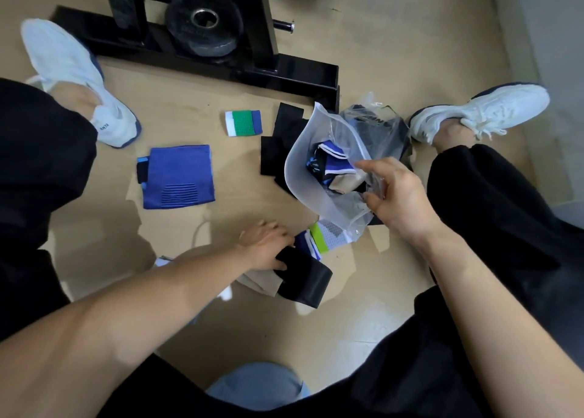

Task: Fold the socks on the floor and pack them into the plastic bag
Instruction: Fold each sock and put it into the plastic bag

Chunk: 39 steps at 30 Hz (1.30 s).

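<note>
In frosted plastic bag (303,177), folded socks (331,161)

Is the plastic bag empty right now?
No, folded blue, white and black socks lie inside the plastic bag, whose mouth the right hand holds open.

A plastic bag (313,177) sits on the floor (363,38) with socks (331,165) inside; two folded socks (178,177) lie to its left, a sock pile (303,272) nearer the person, a weight rack (221,54) behind
</note>
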Motion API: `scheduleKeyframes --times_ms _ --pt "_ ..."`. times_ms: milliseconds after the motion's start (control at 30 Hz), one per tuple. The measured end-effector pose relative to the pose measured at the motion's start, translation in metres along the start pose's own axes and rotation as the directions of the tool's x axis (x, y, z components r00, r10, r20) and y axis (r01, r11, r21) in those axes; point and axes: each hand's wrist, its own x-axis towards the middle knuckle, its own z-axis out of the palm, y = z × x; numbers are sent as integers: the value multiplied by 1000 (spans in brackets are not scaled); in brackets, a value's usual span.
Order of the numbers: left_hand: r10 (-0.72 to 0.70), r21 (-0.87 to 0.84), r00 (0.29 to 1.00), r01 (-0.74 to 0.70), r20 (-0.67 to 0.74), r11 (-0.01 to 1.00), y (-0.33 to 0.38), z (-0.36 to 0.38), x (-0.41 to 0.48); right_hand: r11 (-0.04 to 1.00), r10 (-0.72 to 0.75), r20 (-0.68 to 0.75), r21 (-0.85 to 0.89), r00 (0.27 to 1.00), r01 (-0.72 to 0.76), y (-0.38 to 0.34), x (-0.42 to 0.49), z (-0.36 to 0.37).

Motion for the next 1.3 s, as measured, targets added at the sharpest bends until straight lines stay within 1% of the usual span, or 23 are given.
scheduleKeyframes --times_ms 67,167,233,300,367,433,467,500,567,633,700,733,833,933,1033,1133,1200,1300 --pt "-34 -43 998 31 -60 999 -5 -1 0 997 2 -33 79 999 1 -1 0 -4" --pt "-50 -160 980 18 -193 987 -19 -12 -4 983 3 -123 184 992 20 -7 3 -8" --pt "-54 -211 961 -4 -271 977 -27 -28 -12 983 -10 -165 179 986 40 -12 3 -12" --pt "-19 -206 940 -55 -341 977 -32 -45 -21 990 -46 -228 119 973 75 -19 2 -14" --pt "8 -206 930 -90 -368 974 -34 -62 -32 990 -71 -275 98 959 102 -27 0 -14" --pt "25 -214 919 -117 -393 970 -36 -73 -41 983 -95 -256 130 962 131 -36 -4 -9" --pt "27 -229 916 -129 -401 965 -36 -78 -46 979 -106 -213 151 971 139 -40 -7 -5" --pt "22 -256 917 -134 -398 957 -35 -85 -52 975 -117 -145 171 982 141 -42 -9 -1" --pt "10 -318 934 -132 -356 939 -30 -102 -65 970 -138 39 207 990 127 -46 -15 6" --pt "14 -358 952 -129 -306 925 -23 -122 -80 966 -162 208 231 965 113 -49 -19 13" --pt "15 -406 950 -148 -311 902 -15 -143 -96 966 -173 299 238 939 102 -53 -20 21" --pt "-4 -443 948 -145 -318 885 -13 -152 -104 960 -168 324 270 931 79 -56 -21 24" --pt "-33 -532 950 -144 -309 835 -14 -172 -125 913 -203 335 404 920 54 -65 -22 29" --pt "-42 -618 979 -93 -200 780 -28 -176 -140 865 -212 317 500 924 27 -70 -21 25" --pt "-86 -681 990 -12 -111 732 -45 -177 -148 873 -200 289 486 936 36 -67 -21 12" --pt "-113 -681 990 22 -89 732 -49 -181 -143 875 -173 266 484 948 24 -58 -20 -4" --pt "-144 -674 985 45 -92 738 -48 -186 -140 879 -159 275 476 948 10 -52 -19 -13" --pt "-131 -668 990 60 -56 741 -45 -189 -137 899 -130 292 439 948 -12 -42 -16 -23"
